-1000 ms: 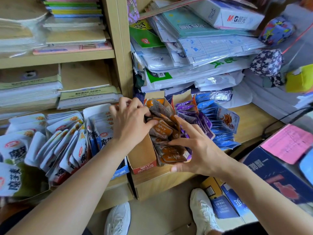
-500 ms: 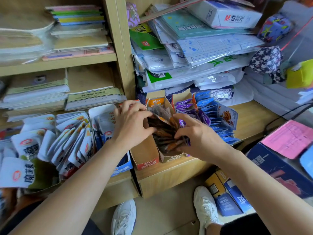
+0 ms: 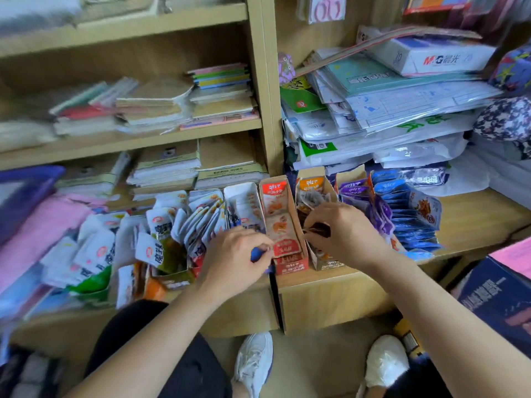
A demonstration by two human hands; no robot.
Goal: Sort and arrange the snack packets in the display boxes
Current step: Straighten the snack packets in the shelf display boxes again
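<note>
The shelving (image 3: 264, 81) is pale wood-look board, matt and smooth. The red display box (image 3: 283, 222) is card, printed and faintly glossy on its faces, raw brown along its side wall. The white packets (image 3: 161, 225), purple packets (image 3: 379, 216), blue packets (image 3: 408, 216) and brown packets (image 3: 316, 229) are shiny plastic film. The blue box (image 3: 257, 254), mostly covered, may be coated card too. The paper pads (image 3: 402, 110) lie in clear glossy wrap. The kraft-paper notebooks (image 3: 230, 159) look matt.
</note>
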